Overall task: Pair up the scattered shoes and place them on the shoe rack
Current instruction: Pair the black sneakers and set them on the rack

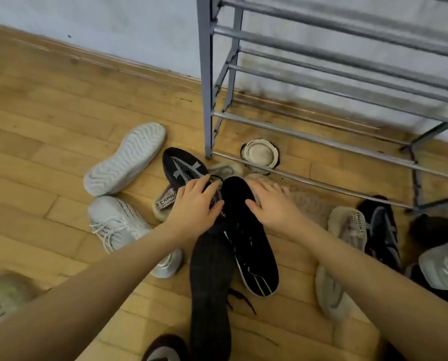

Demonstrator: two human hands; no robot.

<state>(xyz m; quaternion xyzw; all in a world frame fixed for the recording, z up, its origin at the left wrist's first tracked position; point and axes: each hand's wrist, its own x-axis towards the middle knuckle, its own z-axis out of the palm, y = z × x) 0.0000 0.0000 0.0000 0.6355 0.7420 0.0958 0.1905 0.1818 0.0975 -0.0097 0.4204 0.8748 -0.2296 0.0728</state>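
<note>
Shoes lie scattered on the wooden floor in front of a grey metal shoe rack (347,149) whose rails carry nothing. My left hand (194,207) lies over the upper end of a dark grey knit shoe (209,282), fingers closed on it and touching a black mesh shoe with grey straps (183,168). My right hand (272,204) grips the far end of a black shoe with a green stripe (251,246), thumb on it and fingers behind. A beige knit shoe (306,204) lies just beyond that hand.
A white shoe (125,158) lies sole-up at left, above a white laced sneaker (118,225). Beige shoes (347,225) (329,293), a black-grey shoe (381,230) and a grey shoe (444,264) crowd the right. A round floor cap (260,153) sits under the rack.
</note>
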